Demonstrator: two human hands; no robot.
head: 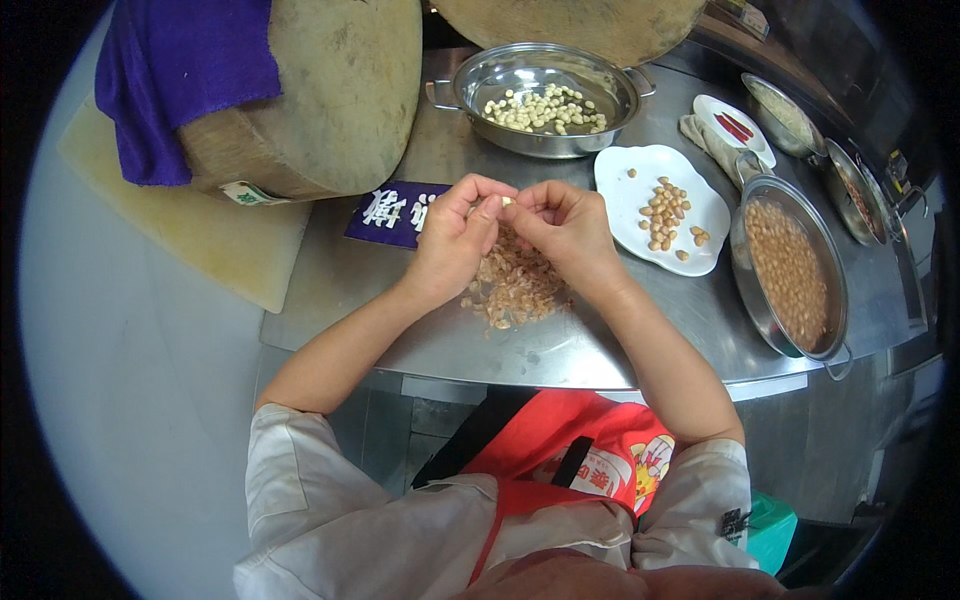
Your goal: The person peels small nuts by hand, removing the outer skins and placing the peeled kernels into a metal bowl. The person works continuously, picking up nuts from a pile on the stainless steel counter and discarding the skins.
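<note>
My left hand (459, 244) and my right hand (568, 236) meet fingertip to fingertip, pinching one small pale peanut (507, 201) between them. Below them a heap of loose brown peanut skins (517, 289) lies on the steel table. Behind the hands stands a two-handled steel pan (547, 144) holding peeled, pale peanuts (544, 111). To the right of my right hand, a white scalloped plate (626, 176) bears unpeeled peanuts (664, 210). Farther right, a steel pan (838, 277) is filled with peanuts in their skins (784, 262), apparently in liquid.
At the left, a thick round wooden chopping block (337, 97) with a purple cloth (195, 60) rests on a yellowed cutting board (187, 225). Another round board (570, 26) is behind the pan. A plate with red chillies (733, 127), a folded cloth (705, 139) and steel bowls (784, 116) stand back right.
</note>
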